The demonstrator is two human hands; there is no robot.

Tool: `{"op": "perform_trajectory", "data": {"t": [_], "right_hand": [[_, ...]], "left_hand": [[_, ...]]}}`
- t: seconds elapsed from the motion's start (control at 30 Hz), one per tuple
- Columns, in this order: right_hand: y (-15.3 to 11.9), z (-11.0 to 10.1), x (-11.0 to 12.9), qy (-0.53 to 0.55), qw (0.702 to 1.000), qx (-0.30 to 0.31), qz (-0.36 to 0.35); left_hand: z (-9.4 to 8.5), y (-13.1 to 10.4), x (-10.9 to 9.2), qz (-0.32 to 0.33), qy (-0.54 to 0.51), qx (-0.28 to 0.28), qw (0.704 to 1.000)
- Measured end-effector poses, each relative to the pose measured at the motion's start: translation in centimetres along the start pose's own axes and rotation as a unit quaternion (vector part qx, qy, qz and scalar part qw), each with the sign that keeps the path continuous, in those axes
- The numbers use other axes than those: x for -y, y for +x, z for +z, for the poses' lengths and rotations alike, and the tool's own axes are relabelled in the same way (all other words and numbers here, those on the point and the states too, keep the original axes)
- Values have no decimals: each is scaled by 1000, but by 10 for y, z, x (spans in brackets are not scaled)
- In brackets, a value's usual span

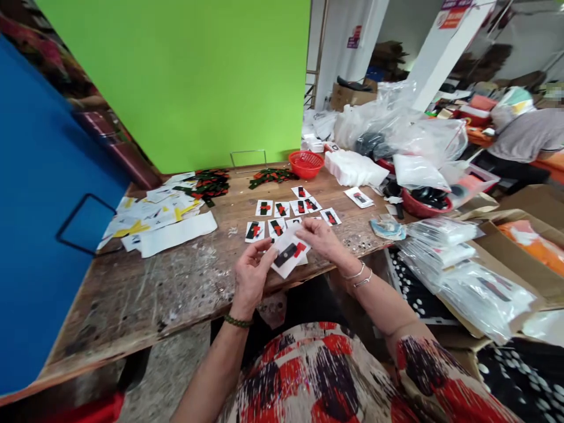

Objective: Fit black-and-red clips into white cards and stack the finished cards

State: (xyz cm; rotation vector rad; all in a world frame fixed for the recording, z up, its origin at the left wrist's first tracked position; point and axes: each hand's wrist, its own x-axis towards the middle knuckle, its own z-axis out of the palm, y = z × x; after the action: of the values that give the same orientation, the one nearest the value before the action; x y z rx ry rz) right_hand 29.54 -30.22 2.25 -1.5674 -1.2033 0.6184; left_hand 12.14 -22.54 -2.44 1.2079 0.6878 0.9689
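Between my two hands is a small white packet (pixel 284 271) with a black-and-red piece showing on it, tilted above the table's front edge. My left hand (pixel 254 267) pinches its left side between thumb and fingers. My right hand (pixel 324 238) grips its upper right edge. Beyond my hands, several white cards (pixel 265 208), each bearing a black-and-red piece, lie in rough rows on the wooden table (pixel 194 282). Some of these cards are partly hidden behind the packet and my right hand. A similar white packet (pixel 358 197) lies farther right.
Loose black-and-red pieces (pixel 214 185) are heaped at the back, near a red basket (pixel 305 164). Printed papers (pixel 154 214) and a white strip (pixel 178 235) lie at left. White pouches (pixel 355 169), plastic bags (pixel 396 126) and bagged packets (pixel 484 288) crowd the right. A person (pixel 529 135) bends at far right.
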Motion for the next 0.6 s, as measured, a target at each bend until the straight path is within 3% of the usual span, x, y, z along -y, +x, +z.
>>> {"op": "perform_trajectory", "data": {"t": [0.1,0.17,0.3,0.47,0.53,0.6], "right_hand": [[-7,2,6,-62,994,79,-35],[-11,1,8,-40,994,95,-27],[-13,-4,5,97,993,49,44],[-13,-7,-10,250,961,-62,103],[-5,-19,-20,264,953,-79,126],[11,-46,-33,232,955,-108,150]], "left_hand": [[2,5,-10,21,98,95,990],[7,9,-14,28,118,108,987],[27,19,-9,32,40,35,998],[68,32,4,26,-52,-19,998],[81,34,6,-13,-84,0,996],[85,34,7,-53,-88,54,993]]}}
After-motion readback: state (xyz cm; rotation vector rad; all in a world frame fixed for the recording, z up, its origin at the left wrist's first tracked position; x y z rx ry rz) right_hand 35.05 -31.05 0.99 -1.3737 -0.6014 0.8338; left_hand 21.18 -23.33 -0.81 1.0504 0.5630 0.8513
